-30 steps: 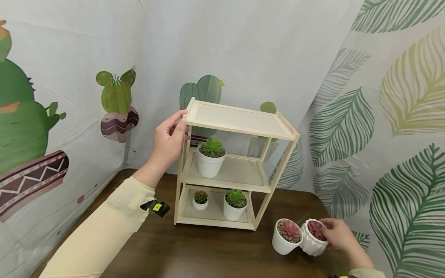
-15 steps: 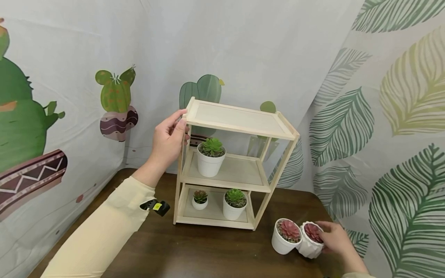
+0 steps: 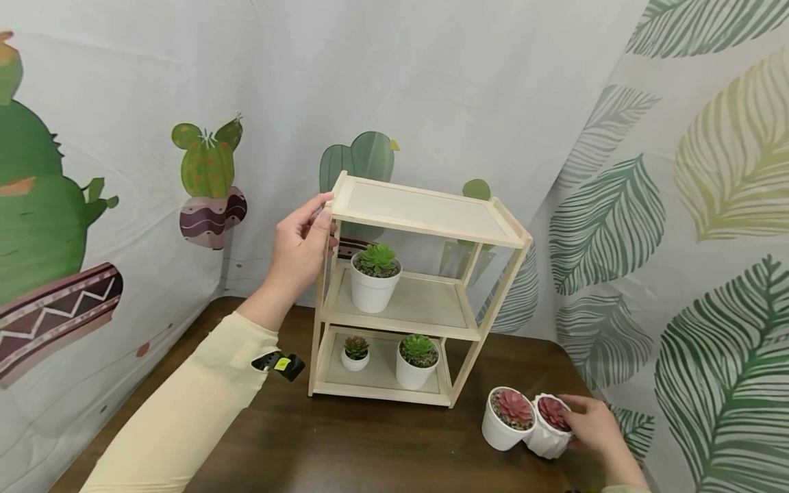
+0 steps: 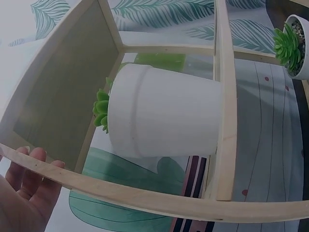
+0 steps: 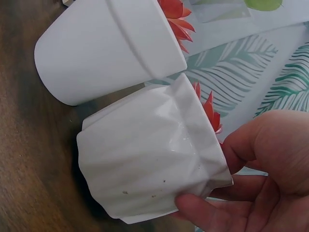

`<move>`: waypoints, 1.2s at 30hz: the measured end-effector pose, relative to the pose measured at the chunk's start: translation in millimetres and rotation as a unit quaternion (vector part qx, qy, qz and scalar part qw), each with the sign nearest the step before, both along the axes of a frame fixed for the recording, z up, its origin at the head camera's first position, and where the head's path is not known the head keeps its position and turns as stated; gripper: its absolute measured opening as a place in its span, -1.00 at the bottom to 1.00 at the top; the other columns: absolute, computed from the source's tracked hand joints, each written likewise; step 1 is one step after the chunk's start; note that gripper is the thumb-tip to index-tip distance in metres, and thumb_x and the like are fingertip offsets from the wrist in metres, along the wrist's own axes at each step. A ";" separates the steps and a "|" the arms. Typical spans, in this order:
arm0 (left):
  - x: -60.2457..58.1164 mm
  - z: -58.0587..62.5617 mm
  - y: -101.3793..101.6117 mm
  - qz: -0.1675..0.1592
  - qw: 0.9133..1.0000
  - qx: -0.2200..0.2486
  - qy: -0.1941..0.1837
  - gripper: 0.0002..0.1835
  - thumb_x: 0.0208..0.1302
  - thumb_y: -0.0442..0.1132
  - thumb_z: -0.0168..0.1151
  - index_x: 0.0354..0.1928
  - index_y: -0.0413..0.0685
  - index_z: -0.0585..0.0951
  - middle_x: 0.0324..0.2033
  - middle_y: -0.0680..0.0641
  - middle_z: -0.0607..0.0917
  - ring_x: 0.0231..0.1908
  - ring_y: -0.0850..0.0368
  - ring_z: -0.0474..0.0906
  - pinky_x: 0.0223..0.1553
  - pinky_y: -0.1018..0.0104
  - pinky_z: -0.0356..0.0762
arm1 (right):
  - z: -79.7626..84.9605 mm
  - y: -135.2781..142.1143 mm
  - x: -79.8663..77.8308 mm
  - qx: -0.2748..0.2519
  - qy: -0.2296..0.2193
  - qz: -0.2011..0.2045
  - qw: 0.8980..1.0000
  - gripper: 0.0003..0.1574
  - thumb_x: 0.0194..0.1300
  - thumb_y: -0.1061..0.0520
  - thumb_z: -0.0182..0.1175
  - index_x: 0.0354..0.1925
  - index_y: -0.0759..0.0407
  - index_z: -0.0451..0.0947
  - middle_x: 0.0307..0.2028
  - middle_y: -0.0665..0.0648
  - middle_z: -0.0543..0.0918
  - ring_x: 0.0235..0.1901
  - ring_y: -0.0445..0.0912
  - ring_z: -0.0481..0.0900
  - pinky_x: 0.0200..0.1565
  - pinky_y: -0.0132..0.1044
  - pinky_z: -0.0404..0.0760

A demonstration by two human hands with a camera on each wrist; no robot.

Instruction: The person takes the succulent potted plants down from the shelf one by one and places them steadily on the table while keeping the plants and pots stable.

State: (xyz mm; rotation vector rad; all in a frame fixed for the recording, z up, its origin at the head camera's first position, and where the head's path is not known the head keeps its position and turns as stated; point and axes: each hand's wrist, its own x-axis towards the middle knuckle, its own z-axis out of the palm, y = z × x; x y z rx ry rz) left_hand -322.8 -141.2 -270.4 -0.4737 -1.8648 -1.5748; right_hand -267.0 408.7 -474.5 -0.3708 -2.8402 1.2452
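Two-handed: gripping three-tier pale-wood shelf (image 3: 425,209) with left hand (image 3: 298,245), seemingly pinching white faceted pot (image 5: 152,154) with right hand (image 3: 596,424); next, needing firmness.

I read the table (image 3: 345,445) as dark wood with a soft sheen. Near its back edge, the rack (image 3: 401,327) looks like pale, matt, bare wood. By the right edge, my right wrist view shows a smooth-sided pot (image 5: 104,53) with a satin finish beside a faceted pot (image 5: 149,154), glossier, with a few specks. Creased matt cloth (image 3: 425,82) hangs beyond the back edge.
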 end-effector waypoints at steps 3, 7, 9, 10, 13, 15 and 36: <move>0.4 -0.1 0.5 -0.006 1.000 0.002 0.000 -0.55 0.60 0.00 0.03 0.41 0.12 0.53 -0.32 0.03 0.63 -0.41 0.18 0.68 -0.35 0.31 0.72 | -4.6 1.6 0.6 -0.006 0.005 -0.010 1.000 -0.41 0.37 0.15 0.16 0.28 0.44 0.49 -0.20 0.33 0.72 -0.55 -0.08 0.67 -0.46 -0.06 0.76; 1.3 -0.1 -0.9 -0.006 1.000 0.007 0.002 -0.55 0.60 0.00 0.03 0.41 0.11 0.53 -0.33 0.03 0.62 -0.42 0.20 0.66 -0.35 0.33 0.72 | -9.0 1.0 0.7 -0.022 0.013 -0.012 1.000 -0.40 0.37 0.15 0.18 0.27 0.47 0.48 -0.24 0.29 0.73 -0.55 -0.08 0.66 -0.49 -0.09 0.75; 1.6 0.1 -1.7 -0.005 1.000 0.008 0.002 -0.56 0.60 -0.01 0.04 0.40 0.11 0.53 -0.33 0.04 0.62 -0.42 0.15 0.67 -0.36 0.35 0.72 | -10.2 0.7 0.4 -0.028 0.013 -0.016 0.999 -0.40 0.37 0.15 0.18 0.27 0.47 0.48 -0.22 0.32 0.72 -0.54 -0.09 0.66 -0.48 -0.10 0.76; 1.6 0.0 -2.0 -0.003 1.000 0.008 0.001 -0.56 0.60 -0.02 0.04 0.41 0.11 0.53 -0.33 0.05 0.63 -0.41 0.14 0.68 -0.36 0.36 0.71 | -10.9 0.6 0.3 -0.031 0.012 -0.018 0.999 -0.40 0.37 0.15 0.18 0.28 0.46 0.48 -0.20 0.34 0.72 -0.52 -0.09 0.67 -0.47 -0.10 0.76; 1.9 -0.1 -1.9 -0.003 1.000 0.006 -0.004 -0.56 0.61 -0.03 0.03 0.42 0.12 0.52 -0.32 0.08 0.63 -0.41 0.14 0.68 -0.36 0.39 0.70 | -12.5 1.0 0.5 -0.033 0.011 -0.028 0.999 -0.40 0.36 0.15 0.17 0.28 0.45 0.49 -0.14 0.39 0.70 -0.50 -0.10 0.67 -0.45 -0.09 0.77; 1.9 0.0 -1.5 -0.003 1.000 0.003 -0.003 -0.55 0.61 -0.04 0.02 0.43 0.11 0.51 -0.32 0.08 0.63 -0.41 0.18 0.68 -0.36 0.37 0.71 | -13.7 2.0 0.5 -0.035 0.012 -0.032 0.999 -0.39 0.35 0.16 0.15 0.28 0.45 0.49 -0.13 0.41 0.70 -0.48 -0.10 0.67 -0.44 -0.07 0.78; -4.0 -0.8 1.9 0.003 1.000 0.005 0.012 -0.56 0.61 -0.03 0.03 0.41 0.07 0.53 -0.33 0.06 0.65 -0.44 0.23 0.67 -0.39 0.37 0.71 | -25.7 -7.5 9.5 -0.048 0.037 -0.089 0.994 -0.36 0.44 0.11 -0.09 0.40 0.27 0.42 0.35 0.63 0.34 -0.46 0.02 0.71 -0.50 -0.07 0.76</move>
